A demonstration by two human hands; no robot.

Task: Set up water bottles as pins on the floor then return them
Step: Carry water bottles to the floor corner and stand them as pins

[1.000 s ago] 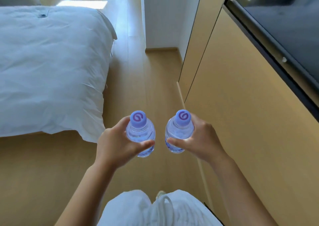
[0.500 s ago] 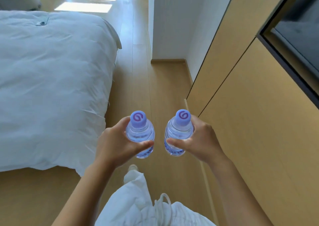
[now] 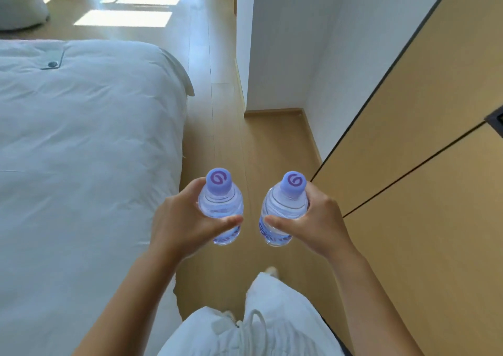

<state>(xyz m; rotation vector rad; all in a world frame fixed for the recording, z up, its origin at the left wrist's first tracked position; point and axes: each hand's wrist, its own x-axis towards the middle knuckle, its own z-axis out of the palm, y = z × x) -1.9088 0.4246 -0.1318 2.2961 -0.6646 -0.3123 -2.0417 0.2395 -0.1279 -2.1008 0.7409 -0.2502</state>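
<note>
Currently both grips loaded: my left hand (image 3: 181, 223) wraps the left bottle (image 3: 221, 208), thumb across its front; my right hand (image 3: 317, 223) wraps the right bottle (image 3: 284, 211) the same way. Both bottles upright, side by side, apart, carried above the wood floor (image 3: 226, 127). Purple caps (image 3: 218, 180) up, swirl logo visible. Bed (image 3: 81, 151) with white duvet on my left, tan cabinet panels (image 3: 424, 192) on my right, white wall corner (image 3: 272, 56) ahead. One foot (image 3: 272, 271) forward, white trousers (image 3: 272, 315) below.
</note>
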